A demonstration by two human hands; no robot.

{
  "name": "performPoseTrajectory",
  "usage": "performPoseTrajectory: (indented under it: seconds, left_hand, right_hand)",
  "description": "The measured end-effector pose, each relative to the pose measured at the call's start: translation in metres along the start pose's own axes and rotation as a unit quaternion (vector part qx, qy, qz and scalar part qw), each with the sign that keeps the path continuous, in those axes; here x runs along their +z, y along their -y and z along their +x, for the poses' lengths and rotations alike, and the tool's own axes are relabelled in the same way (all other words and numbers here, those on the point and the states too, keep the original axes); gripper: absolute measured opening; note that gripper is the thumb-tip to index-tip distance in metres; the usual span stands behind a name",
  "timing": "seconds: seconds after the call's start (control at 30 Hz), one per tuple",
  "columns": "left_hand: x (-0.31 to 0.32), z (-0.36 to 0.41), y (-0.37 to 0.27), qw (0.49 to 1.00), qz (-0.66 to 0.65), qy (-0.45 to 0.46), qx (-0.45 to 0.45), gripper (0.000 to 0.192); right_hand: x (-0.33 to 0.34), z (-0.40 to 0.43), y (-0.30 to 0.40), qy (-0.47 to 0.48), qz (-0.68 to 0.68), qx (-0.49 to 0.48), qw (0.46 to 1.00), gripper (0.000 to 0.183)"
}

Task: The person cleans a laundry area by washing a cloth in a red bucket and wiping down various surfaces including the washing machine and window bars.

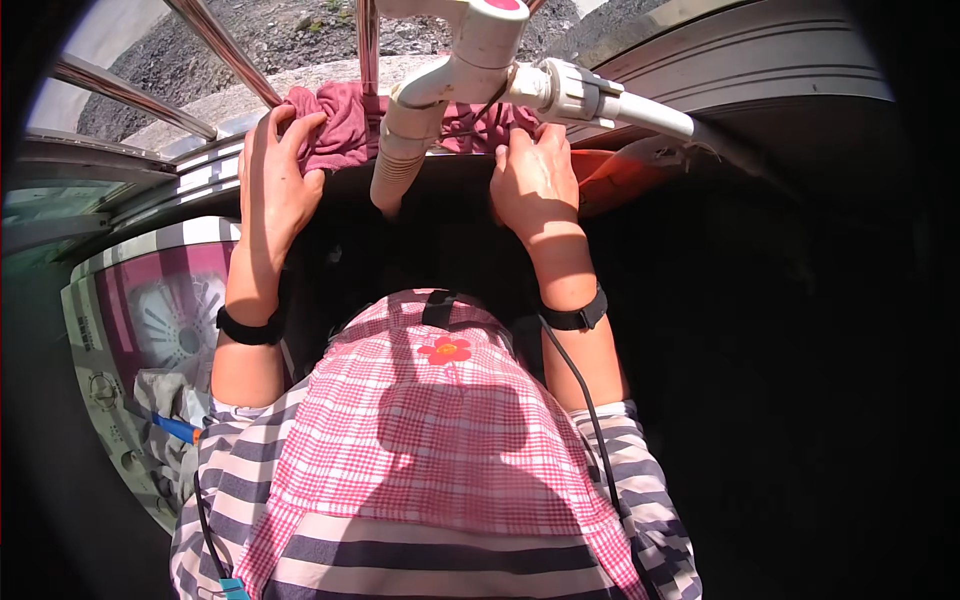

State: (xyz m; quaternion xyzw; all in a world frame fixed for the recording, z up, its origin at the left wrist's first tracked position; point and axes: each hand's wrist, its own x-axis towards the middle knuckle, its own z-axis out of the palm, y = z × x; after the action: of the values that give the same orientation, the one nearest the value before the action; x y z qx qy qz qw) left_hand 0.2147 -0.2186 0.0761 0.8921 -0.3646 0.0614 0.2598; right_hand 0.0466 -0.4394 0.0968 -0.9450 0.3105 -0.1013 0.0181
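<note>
A crumpled dark-pink cloth [341,124] lies along the sunlit window ledge, behind a white plastic pipe [409,135] that hides part of it. My left hand [277,169] rests on the cloth's left end, fingers curled around its edge. At the cloth's right end, my right hand [536,172] has its fingertips on the fabric, bent over the ledge. How firmly either hand grips cannot be told. Black straps circle both wrists.
Metal window bars [221,49] rise beyond the ledge. A white valve joint [577,94] and pipe extend right, above an orange-red object [607,176]. At left stands a washing machine [161,255] with a grey cloth [161,397] and a blue-handled tool [176,427] on it.
</note>
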Motion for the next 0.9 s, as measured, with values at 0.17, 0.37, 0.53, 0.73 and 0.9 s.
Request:
performPoseTrajectory:
  seconds: [0.17,0.37,0.53,0.73,0.9]
  left_hand:
    - [0.002,-0.003,0.003,0.999,-0.014,0.043,0.018,0.056]
    - [0.002,-0.007,0.009,0.999,-0.032,0.025,0.021,0.042]
    - [0.001,-0.027,0.011,0.998,-0.068,-0.011,0.008,0.031]
    - [-0.015,-0.043,0.046,0.875,-0.448,0.029,-0.182,0.021]
    - [-0.084,-0.054,0.053,0.866,-0.395,-0.234,-0.199,0.027]
  right_hand:
    - [0.013,0.011,0.010,0.127,0.029,0.094,0.987,0.041]
    - [0.049,0.023,0.018,0.062,0.134,-0.046,0.988,0.033]
    - [0.066,0.034,0.067,0.096,0.270,-0.225,0.931,0.020]
    - [0.032,0.055,0.046,0.214,0.466,-0.221,0.829,0.023]
    - [-0.001,0.028,0.022,0.131,0.691,0.124,0.700,0.030]
